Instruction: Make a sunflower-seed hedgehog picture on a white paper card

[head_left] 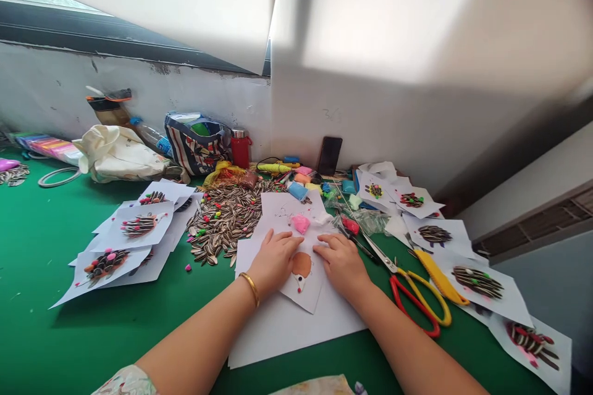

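A small white sheet bears a brown clay hedgehog shape (301, 264) with a black eye and red bits near its pointed snout. My left hand (277, 259) lies on the paper at the shape's left, palm down, fingers spread, a gold bangle on the wrist. On the other side my right hand (341, 262) rests flat with fingers apart. Neither hand holds anything. Just beyond the fingertips sits a lump of pink clay (300, 223). Larger white sheets (278, 333) lie beneath.
Sunflower seeds (227, 216) are heaped at the left of the paper. Red-and-yellow scissors (417, 296) and a yellow cutter (440, 276) lie at right. Finished seed pictures (139, 222) are stacked on both sides. A phone (330, 155) and a red bottle (239, 149) stand by the wall.
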The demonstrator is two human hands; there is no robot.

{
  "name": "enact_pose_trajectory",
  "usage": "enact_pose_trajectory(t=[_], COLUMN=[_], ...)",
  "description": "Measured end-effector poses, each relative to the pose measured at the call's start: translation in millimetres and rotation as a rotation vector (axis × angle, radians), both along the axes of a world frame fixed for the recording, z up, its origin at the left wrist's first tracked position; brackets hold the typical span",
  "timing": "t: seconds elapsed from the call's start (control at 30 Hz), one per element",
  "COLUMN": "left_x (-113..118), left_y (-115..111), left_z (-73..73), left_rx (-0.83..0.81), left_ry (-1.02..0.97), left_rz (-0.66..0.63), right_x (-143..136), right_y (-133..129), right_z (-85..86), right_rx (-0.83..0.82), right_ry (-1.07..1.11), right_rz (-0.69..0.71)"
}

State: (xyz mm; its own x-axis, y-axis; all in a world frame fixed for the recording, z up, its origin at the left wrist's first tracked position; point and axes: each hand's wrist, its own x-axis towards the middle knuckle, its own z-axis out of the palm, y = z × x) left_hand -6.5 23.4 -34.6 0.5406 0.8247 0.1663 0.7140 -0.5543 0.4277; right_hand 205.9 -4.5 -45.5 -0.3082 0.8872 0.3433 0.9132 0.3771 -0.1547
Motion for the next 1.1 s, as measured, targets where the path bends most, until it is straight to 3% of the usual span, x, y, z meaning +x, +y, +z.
enact_pose_trajectory(t=[0.6, 0.9, 1.1], left_x=[0.7, 0.4, 0.3], left_y=[-0.2, -0.9, -0.2], left_z=[2.4, 3.6, 0.2], left_rx=[-0.001, -0.003, 0.017], left_ry=[0.008, 0.017, 0.015], left_rz=[0.004, -0.008, -0.011], right_x=[5.1, -2.9, -6.1], right_y=[12.9, -13.3, -13.8], right_z=[-0.3, 9.5, 9.0], right_rx=[-0.011, -0.029, -0.008], right_ry=[0.210, 0.241, 0.167], right_rz=[0.034, 0.032, 0.036])
